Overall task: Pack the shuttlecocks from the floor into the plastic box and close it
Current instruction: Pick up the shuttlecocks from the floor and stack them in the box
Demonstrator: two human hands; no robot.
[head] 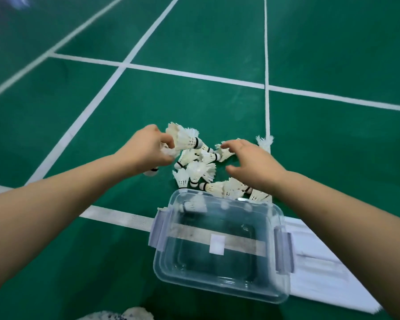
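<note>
Many feathery white shuttlecocks [201,172] lie beside a clear rectangular plastic box [217,288].

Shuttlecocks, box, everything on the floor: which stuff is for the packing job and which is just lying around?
For the job: shuttlecocks, plastic box, left hand gripping some, right hand reaching.
Just lying about: white court lines, speckled white thing at bottom edge.

The floor [217,42] is deep green, crossed by white lines [194,76] that form a grid. The shuttlecocks [201,172] are white to cream, each with a black band just above its white cork. The plastic box [194,257] is clear and colourless, with pale grey-lilac latches [158,232] on two sides and a small white square label [217,244].
</note>
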